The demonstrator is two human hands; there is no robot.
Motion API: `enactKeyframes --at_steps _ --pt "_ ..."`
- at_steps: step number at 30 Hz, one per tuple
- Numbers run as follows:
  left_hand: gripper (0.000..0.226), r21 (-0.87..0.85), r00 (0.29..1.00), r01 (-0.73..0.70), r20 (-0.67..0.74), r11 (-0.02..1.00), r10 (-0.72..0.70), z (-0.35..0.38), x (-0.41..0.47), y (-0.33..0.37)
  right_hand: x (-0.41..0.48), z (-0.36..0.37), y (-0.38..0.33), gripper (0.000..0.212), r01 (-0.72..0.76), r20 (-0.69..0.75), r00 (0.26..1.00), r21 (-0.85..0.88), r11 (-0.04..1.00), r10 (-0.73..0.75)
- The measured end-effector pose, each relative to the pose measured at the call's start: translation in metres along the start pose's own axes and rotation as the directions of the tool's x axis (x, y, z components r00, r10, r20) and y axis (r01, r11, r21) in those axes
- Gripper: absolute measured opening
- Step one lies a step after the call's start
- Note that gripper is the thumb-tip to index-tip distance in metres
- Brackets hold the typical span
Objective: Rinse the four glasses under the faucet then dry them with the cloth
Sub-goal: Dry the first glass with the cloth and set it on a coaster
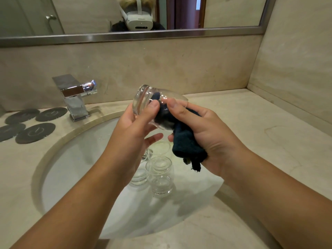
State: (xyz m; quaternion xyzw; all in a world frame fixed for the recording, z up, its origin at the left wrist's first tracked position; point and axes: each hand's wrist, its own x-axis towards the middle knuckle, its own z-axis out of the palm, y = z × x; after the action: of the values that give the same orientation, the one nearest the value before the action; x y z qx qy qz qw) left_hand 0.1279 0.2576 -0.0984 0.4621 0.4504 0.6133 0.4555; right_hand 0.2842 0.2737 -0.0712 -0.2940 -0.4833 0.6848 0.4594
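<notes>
My left hand (pixel 133 126) grips a clear glass (pixel 143 97) tilted on its side above the sink, its thick base pointing up and left. My right hand (pixel 203 130) holds a dark blue cloth (pixel 186 144), part of which is stuffed inside the glass. The cloth's loose end hangs below my palm. Three more clear glasses stand upright in the sink basin (pixel 75 169): one at the front (pixel 160 178), one partly hidden behind my left wrist (pixel 139 177) and one further back (pixel 160 147). The chrome faucet (pixel 74 97) stands at the back left; no water is running.
Several dark round coasters (pixel 35 133) lie on the marble counter left of the faucet. The counter (pixel 251 123) stretches to the right up to a corner wall. A mirror (pixel 125 15) hangs above the backsplash.
</notes>
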Motion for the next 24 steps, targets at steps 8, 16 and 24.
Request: enactKeyframes --at_steps 8,16,24 --pt "0.069 0.043 0.999 0.038 -0.006 0.998 -0.038 -0.0001 0.0002 0.0009 0.0 -0.0001 0.0021 0.022 0.034 0.01 0.999 -0.044 0.998 -0.034" --pt "0.043 -0.018 0.999 -0.037 0.015 0.999 0.037 -0.0041 -0.0001 0.0039 0.0007 -0.0002 -0.0024 0.039 0.013 0.026 1.0 0.006 1.0 -0.013" --pt "0.028 -0.054 0.999 0.007 0.047 0.998 -0.004 -0.0074 0.0018 0.0028 -0.0003 -0.0007 -0.0022 0.027 -0.051 0.03 0.998 -0.014 0.999 0.051"
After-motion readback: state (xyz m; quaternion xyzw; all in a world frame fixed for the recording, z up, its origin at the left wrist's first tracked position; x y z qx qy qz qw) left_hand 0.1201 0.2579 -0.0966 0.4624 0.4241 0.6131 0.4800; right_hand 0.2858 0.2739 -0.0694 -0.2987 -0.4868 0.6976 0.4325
